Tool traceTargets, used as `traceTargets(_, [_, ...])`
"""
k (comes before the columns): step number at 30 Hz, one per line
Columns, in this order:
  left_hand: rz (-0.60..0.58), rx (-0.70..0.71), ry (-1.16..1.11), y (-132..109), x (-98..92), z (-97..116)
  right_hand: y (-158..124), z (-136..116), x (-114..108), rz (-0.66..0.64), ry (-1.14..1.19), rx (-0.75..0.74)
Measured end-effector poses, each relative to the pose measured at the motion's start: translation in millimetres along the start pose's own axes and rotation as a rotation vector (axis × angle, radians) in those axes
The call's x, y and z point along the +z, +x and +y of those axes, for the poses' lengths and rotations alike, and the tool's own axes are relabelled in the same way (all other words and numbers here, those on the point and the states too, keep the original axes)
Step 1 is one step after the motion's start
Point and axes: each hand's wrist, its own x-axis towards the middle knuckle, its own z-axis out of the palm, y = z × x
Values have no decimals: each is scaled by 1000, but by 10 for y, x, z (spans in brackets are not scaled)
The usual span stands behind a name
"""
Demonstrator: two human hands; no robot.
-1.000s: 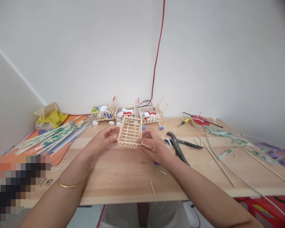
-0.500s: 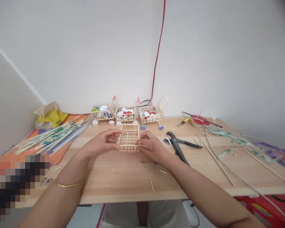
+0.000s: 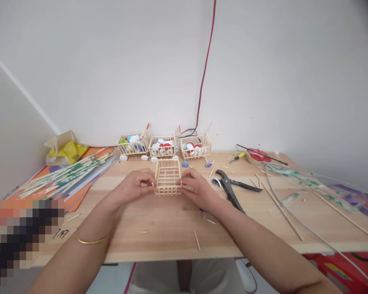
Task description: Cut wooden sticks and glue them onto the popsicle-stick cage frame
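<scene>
A small basket frame of thin wooden sticks (image 3: 168, 177) is held between my two hands over the middle of the table. My left hand (image 3: 138, 184) pinches its left side near the front corner, thumb below the fingers. On the opposite side, my right hand (image 3: 194, 187) grips the near right corner with fingers and thumb. The basket has open top bars, and its near side shows a row of short upright sticks. Behind it, three stick-built carts stand in a row: a left cart (image 3: 133, 144), a middle cart (image 3: 162, 147) and a right cart (image 3: 196, 147), each loaded with bottle caps.
Black pliers (image 3: 228, 190) lie right of my right hand. A yellow-handled tool (image 3: 241, 155) and a red glue-gun-like bowl (image 3: 259, 155) sit farther back. Bundled sticks (image 3: 69, 173) and a yellow bag (image 3: 68, 152) are at left. Loose sticks (image 3: 196, 240) dot the wooden table (image 3: 125, 249).
Both hands have shifted their hold slightly, my left fingers moving closer to the near left corner. The basket stays nearly in place. The camera view has moved a little.
</scene>
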Motion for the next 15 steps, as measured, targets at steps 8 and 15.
traceTargets(8, [614,-175,-162,-16,-154,-47,35,-32,-91,73,-21,-3])
traceTargets(15, [445,-477,460,-33,-342,-303,23,-30,-70,61,-43,-61])
